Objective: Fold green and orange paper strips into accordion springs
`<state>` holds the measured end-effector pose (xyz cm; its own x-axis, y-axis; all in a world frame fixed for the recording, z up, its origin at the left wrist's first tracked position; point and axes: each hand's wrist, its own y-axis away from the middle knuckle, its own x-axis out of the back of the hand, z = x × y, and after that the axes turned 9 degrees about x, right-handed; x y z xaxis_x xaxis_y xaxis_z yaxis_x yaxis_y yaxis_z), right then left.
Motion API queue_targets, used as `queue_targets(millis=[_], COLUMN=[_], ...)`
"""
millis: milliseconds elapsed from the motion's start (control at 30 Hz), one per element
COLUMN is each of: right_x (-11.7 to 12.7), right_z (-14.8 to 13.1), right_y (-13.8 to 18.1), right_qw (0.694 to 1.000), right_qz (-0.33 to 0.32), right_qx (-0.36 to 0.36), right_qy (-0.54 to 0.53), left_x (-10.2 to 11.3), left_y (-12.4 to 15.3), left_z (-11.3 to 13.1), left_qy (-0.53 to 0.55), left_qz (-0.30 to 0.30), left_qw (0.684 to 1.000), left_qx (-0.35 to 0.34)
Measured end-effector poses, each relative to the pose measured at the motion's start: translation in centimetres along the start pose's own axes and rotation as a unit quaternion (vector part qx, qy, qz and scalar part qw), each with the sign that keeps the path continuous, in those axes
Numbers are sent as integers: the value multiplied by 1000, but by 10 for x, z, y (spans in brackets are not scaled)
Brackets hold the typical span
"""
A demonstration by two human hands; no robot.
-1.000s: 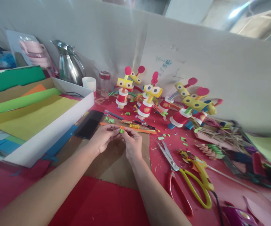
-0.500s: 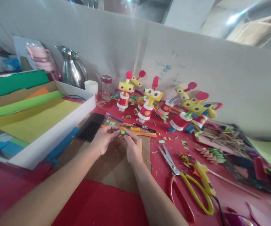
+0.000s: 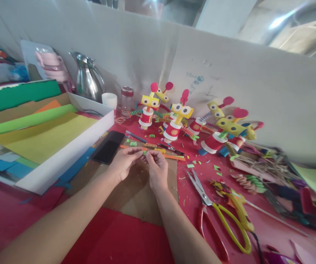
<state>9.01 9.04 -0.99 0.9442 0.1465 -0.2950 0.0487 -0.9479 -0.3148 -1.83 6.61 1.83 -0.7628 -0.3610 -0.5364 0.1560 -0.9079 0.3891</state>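
Note:
Over a brown cardboard sheet (image 3: 130, 198), my left hand (image 3: 125, 161) and my right hand (image 3: 158, 169) meet fingertip to fingertip. Between them they pinch a small green and orange folded paper strip (image 3: 144, 152), mostly covered by the fingers. Just beyond the hands lie folded paper springs, among them a yellow one (image 3: 160, 150), a brownish one (image 3: 150, 146) and a green one (image 3: 133, 144). An orange paper strip (image 3: 174, 157) lies to the right of these. A black phone (image 3: 108, 147) rests beside my left hand.
Large scissors (image 3: 206, 200) and a yellow glue gun (image 3: 240, 211) lie on the right. Several paper-cup robot figures (image 3: 173, 130) stand behind. At left is a white box (image 3: 72, 157) of coloured paper; a metal jug (image 3: 88, 82) and white cup (image 3: 109, 101) stand near the wall.
The fingers of my right hand have closed further over the folded paper strip, so less green shows. The whole view has shifted slightly; the objects on the table have stayed put.

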Motion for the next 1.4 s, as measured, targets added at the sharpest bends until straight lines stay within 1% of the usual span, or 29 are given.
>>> queue_targets(millis=[133, 233, 400, 533, 600, 667, 733, 800, 867, 967, 1033, 1133, 1200, 1267, 1333, 1400], right_x=[0, 1, 3, 5, 6, 6, 6, 5, 3, 1, 1, 2, 4, 5, 6, 6], right_z=[-1, -2, 0, 1, 1, 0, -1, -2, -3, -5, -5, -5, -5, -7, -9, -10], right_y=[0, -1, -2, -2, -2, -2, -1, 0, 1, 3, 3, 1, 0, -1, -1, -1], right_qw=[999, 999, 1000, 1000, 1000, 999, 998, 996, 997, 997, 996, 993, 989, 986, 984, 983], right_qz=[6, 6, 2, -7, -13, -26, -38, -47, -56, -79, -85, -88, -88, -87, -86, -81], right_qx=[-18, -17, -11, -10, -10, -7, 2, 11, 15, 13, 23, 62, 91, 110, 121, 122], right_qy=[-26, -28, -12, -7, 2, 24, 57, 74, 56, 14, 18, 53, 71, 86, 102, 114], left_x=[1, 0, 0, 2, 5, 7, 9, 10, 9, 8, 8, 9, 8, 6, 3, 1], left_y=[-1, 0, 3, 3, 2, 1, 0, 0, 0, 0, -1, -1, 0, 1, 3, 4], left_z=[-3, -3, -1, 1, 3, 5, 8, 10, 11, 11, 11, 11, 10, 10, 9, 9], left_qy=[-13, -24, -45, -57, -66, -98, -137, -152, -124, -38, 19, 85, 110, 123, 126, 114], left_qz=[-13, -28, -60, -53, -61, -66, -53, -40, -48, -73, -84, -88, -75, -49, -19, -3], left_qw=[1000, 999, 997, 997, 996, 993, 989, 987, 991, 995, 993, 986, 982, 980, 980, 983], left_qx=[-24, -33, -18, -10, -3, 9, 13, 12, 23, 59, 83, 116, 134, 146, 150, 146])
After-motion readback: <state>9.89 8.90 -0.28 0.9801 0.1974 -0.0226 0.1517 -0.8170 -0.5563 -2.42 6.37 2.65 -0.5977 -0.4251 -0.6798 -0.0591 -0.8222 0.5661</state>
